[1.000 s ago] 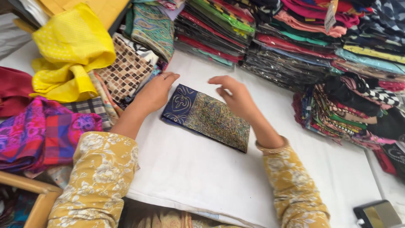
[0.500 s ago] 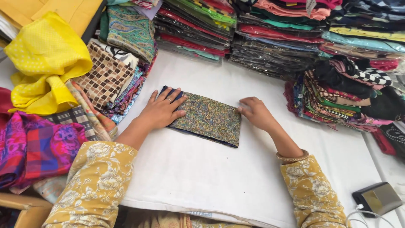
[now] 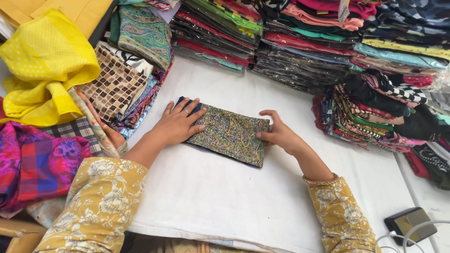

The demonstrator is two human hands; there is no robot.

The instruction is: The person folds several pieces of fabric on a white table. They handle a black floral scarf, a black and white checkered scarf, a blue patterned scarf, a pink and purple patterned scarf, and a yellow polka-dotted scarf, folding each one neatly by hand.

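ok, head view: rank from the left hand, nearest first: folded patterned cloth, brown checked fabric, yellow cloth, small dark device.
1. folded patterned cloth: under the left hand, touching.
2. brown checked fabric: on the pile just left of that hand.
3. yellow cloth: far left, beyond the checked fabric.
4. small dark device: lower right corner, past the right hand.

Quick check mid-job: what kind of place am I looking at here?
Most likely a fabric or clothing shop counter: stacks of plastic-wrapped folded cloth line the back, loose fabrics pile at the left, and both hands press a folded patterned cloth on white padding.
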